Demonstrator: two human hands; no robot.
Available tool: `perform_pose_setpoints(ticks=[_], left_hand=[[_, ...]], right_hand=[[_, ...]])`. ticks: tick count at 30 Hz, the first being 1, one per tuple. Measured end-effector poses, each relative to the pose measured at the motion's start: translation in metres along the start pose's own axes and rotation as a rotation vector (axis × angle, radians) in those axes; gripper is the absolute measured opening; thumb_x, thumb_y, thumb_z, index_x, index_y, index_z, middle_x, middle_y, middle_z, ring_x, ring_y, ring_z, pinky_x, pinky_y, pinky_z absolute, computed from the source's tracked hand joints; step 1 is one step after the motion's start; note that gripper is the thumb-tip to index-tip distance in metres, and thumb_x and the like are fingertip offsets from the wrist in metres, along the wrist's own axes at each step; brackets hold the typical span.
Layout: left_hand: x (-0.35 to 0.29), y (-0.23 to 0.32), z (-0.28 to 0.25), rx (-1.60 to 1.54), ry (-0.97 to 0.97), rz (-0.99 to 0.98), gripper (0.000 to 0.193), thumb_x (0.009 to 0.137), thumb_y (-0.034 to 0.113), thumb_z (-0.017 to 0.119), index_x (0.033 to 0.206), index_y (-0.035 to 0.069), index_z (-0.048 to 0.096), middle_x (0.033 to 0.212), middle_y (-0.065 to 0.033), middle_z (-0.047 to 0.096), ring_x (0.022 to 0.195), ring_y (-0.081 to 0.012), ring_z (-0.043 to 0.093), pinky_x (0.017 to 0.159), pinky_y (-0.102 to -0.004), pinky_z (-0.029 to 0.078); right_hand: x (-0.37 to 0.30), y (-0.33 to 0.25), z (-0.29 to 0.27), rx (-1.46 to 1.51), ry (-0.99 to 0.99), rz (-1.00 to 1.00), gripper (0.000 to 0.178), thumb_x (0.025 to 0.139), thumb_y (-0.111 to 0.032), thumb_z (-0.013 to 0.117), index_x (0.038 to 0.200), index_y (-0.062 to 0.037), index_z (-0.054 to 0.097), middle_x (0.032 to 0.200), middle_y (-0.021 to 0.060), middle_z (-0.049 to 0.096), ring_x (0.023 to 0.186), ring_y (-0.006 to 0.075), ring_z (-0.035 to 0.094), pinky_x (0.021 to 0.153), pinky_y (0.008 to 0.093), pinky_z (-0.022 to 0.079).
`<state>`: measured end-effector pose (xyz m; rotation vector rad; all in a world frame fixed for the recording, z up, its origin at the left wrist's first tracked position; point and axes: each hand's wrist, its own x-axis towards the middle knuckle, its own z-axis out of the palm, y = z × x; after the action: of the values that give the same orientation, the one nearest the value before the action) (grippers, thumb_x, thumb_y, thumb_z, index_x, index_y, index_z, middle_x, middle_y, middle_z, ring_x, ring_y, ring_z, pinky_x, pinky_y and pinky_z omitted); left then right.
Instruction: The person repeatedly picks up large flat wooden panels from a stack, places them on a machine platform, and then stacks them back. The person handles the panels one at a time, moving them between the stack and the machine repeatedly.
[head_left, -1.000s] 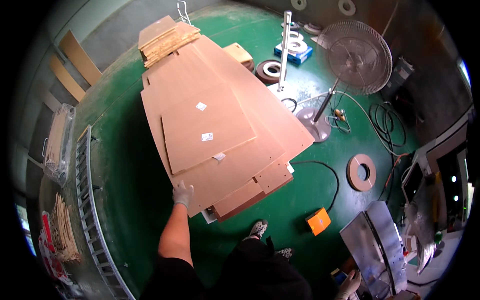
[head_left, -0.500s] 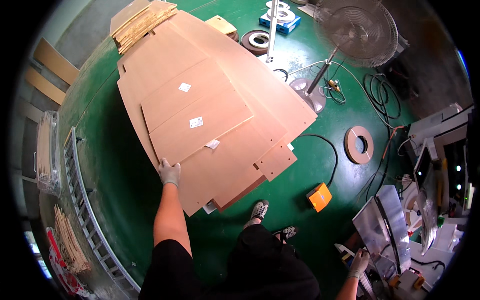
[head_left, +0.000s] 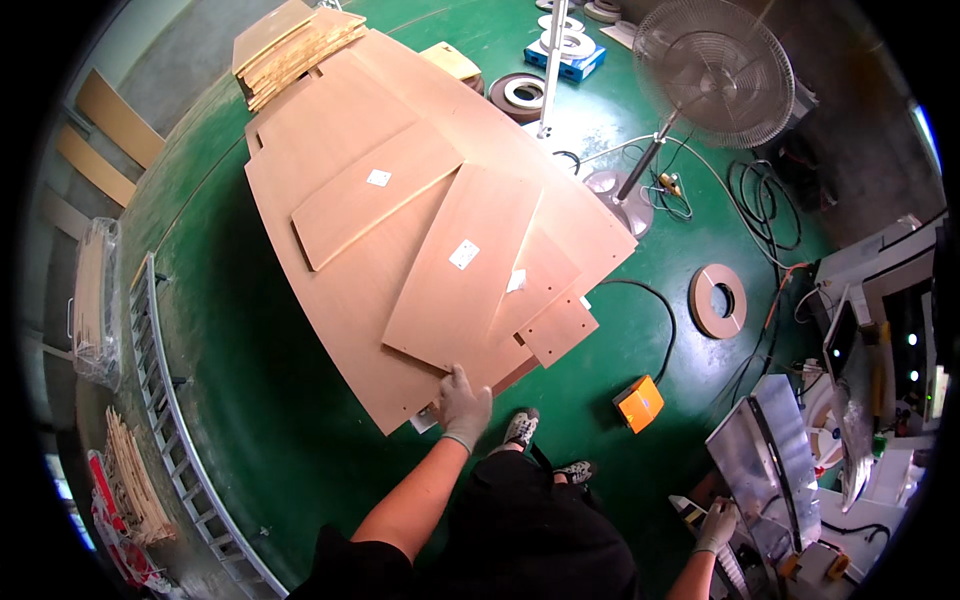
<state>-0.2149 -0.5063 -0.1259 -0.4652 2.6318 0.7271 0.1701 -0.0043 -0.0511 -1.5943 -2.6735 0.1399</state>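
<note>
My gloved left hand (head_left: 465,408) grips the near end of a light-brown wooden panel (head_left: 430,300) that carries a white label. This panel lies slantwise over a stack of larger panels (head_left: 350,345). A second labelled panel (head_left: 345,220) lies farther back on the stack, apart from the first. Close to the held panel's right edge is a small white paper scrap (head_left: 516,280). My gloved right hand (head_left: 717,525) is at the lower right, beside a machine with a shiny metal plate (head_left: 735,455); its fingers are curled, and what they hold, if anything, is hidden.
An orange foot pedal (head_left: 638,404) with a black cable lies on the green floor, near a brown edging roll (head_left: 717,300). A standing fan (head_left: 715,75) rises at the far right, with coiled hoses beside it. A metal ladder (head_left: 170,420) lies along the left.
The labelled panel has turned and shifted right, away from the other labelled panel. My left hand has moved right and nearer with its end. My right hand has stayed beside the machine.
</note>
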Motion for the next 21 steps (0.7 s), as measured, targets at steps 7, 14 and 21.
perform_pose_setpoints(ticks=[7,14,21], left_hand=[[0.008,-0.038,0.066,-0.836,-0.097,-0.135,0.063,0.097,0.036,0.071,0.142,-0.002,0.049,0.133,-0.0196,0.064,0.116,-0.0348,0.065,0.100,-0.0451,0.055],[0.044,-0.046,0.034,-1.671,-0.297,-0.732,0.036,0.104,0.048,0.070,0.113,0.015,0.061,0.095,-0.0026,0.065,0.088,-0.0187,0.065,0.075,-0.0328,0.058],[0.028,-0.035,0.056,-1.550,-0.310,-0.539,0.025,0.112,0.042,0.060,0.112,0.017,0.062,0.094,-0.0001,0.065,0.082,-0.0138,0.067,0.070,-0.0305,0.059]], right_hand=[[-0.011,-0.025,-0.007,-0.015,-0.028,0.063,0.022,0.098,-0.031,0.067,0.105,-0.0110,0.074,0.104,0.0181,0.077,0.097,0.0403,0.074,0.083,0.0510,0.057],[-0.014,-0.033,-0.010,-0.014,-0.002,0.038,0.018,0.096,-0.028,0.067,0.101,-0.0126,0.075,0.103,0.0156,0.078,0.095,0.0389,0.074,0.083,0.0503,0.057],[-0.012,-0.033,-0.011,-0.080,-0.055,0.036,0.024,0.098,-0.032,0.066,0.105,-0.0104,0.076,0.105,0.0178,0.078,0.099,0.0410,0.073,0.085,0.0513,0.057]])
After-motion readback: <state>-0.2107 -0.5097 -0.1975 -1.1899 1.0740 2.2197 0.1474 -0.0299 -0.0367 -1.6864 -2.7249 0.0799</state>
